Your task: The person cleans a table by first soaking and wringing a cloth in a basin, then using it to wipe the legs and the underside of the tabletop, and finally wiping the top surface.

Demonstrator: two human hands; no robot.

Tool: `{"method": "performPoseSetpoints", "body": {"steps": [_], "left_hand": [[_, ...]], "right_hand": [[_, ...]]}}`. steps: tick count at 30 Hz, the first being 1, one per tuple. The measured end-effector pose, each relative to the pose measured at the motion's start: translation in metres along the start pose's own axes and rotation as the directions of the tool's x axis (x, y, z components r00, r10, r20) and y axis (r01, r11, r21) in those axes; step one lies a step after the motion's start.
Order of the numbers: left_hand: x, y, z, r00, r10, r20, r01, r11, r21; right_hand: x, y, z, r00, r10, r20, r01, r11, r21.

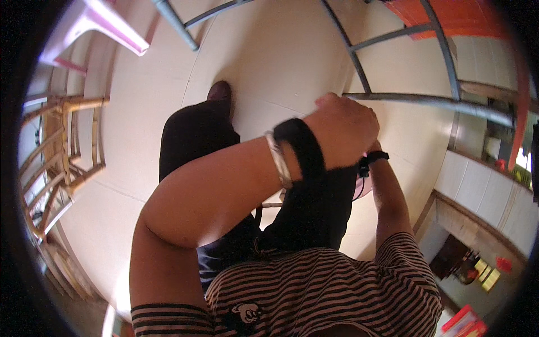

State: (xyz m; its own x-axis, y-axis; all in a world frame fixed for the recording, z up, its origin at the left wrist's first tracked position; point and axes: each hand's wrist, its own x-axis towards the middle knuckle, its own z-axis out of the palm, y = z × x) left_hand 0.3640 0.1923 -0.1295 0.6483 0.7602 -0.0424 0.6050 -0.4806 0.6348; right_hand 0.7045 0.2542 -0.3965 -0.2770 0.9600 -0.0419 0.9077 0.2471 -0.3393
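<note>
My left hand [345, 129] is in front of my right knee, with its fingers curled closed. A black strap and a silver-coloured bangle circle that wrist. My right hand [371, 147] is mostly hidden behind the left one, and the two appear to touch. Its fingers do not show. A dark band [375, 157] with a small black piece and a thin cable sits on the right wrist. Whatever the hands may hold between them is out of sight. Something pink [364, 188] shows just below the hands, partly covered by my leg.
Ahead stands a grey metal frame [432, 101], with orange cloth [460, 22] behind it. A pink plastic stool [115, 28] is at the far left, above a bamboo chair [70, 146]. Pale cabinet panels [477, 188] line the right. My dark shoe [220, 92] rests on the tiled floor.
</note>
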Motion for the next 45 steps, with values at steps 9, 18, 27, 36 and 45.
{"method": "performPoseSetpoints", "body": {"steps": [9, 18, 27, 36, 45], "left_hand": [[0.011, -0.017, -0.003, 0.990, -0.091, 0.106, 0.082, 0.993, 0.089], [0.013, -0.019, 0.000, 0.965, -0.168, 0.201, 0.153, 0.984, 0.092], [0.015, -0.020, -0.007, 0.948, -0.237, 0.214, 0.220, 0.970, 0.100], [0.010, -0.020, -0.013, 0.991, -0.130, 0.036, 0.126, 0.987, 0.096], [-0.064, -0.032, -0.091, 0.761, -0.196, -0.618, 0.126, 0.980, -0.156]], "right_hand": [[-0.070, -0.043, -0.163, 0.446, 0.462, -0.767, 0.098, 0.826, 0.555], [0.046, 0.006, -0.022, 0.690, 0.457, -0.562, 0.008, 0.771, 0.637], [0.064, 0.084, 0.108, 0.955, 0.292, 0.050, -0.296, 0.951, 0.092], [0.044, -0.011, -0.010, 0.811, 0.499, 0.306, -0.046, -0.467, 0.883], [0.027, -0.108, -0.139, 0.960, 0.279, -0.005, 0.036, -0.103, 0.994]]}}
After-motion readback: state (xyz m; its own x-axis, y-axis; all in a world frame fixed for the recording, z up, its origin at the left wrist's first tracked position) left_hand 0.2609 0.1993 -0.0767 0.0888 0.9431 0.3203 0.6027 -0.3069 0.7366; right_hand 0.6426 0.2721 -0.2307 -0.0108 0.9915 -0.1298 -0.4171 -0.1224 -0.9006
